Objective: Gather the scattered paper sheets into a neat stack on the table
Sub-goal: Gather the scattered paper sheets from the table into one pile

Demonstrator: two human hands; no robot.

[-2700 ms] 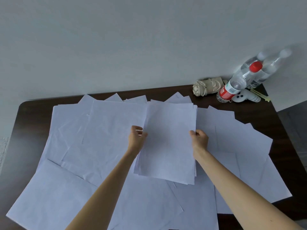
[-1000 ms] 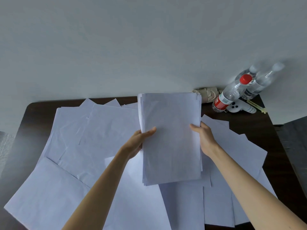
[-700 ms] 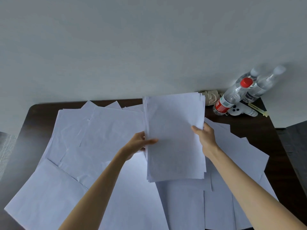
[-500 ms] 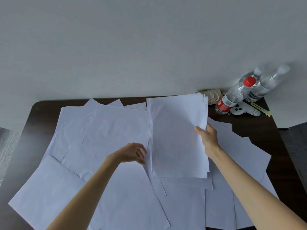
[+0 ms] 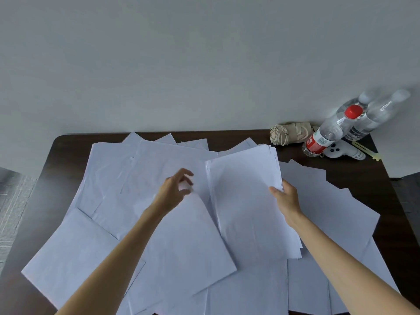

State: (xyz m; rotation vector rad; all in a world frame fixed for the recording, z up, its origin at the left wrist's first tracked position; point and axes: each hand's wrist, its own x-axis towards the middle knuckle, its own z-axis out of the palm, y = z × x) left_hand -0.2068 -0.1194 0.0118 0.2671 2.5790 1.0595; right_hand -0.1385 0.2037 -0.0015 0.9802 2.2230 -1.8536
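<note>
The right hand grips the gathered stack of sheets at its right edge, thumb lying on the top page and the other fingers curled underneath out of sight. The stack runs leftward and away from that thumb, resting over the loose sheets that cover most of the dark table. The left hand hovers just left of the stack's left edge, its fingers loosely curved and somewhat blurred, with nothing seen between them and loose sheets directly beneath the fingertips. Well beyond the right hand's fingers, at the far right corner, stand water bottles beside a rolled beige cloth.
</note>
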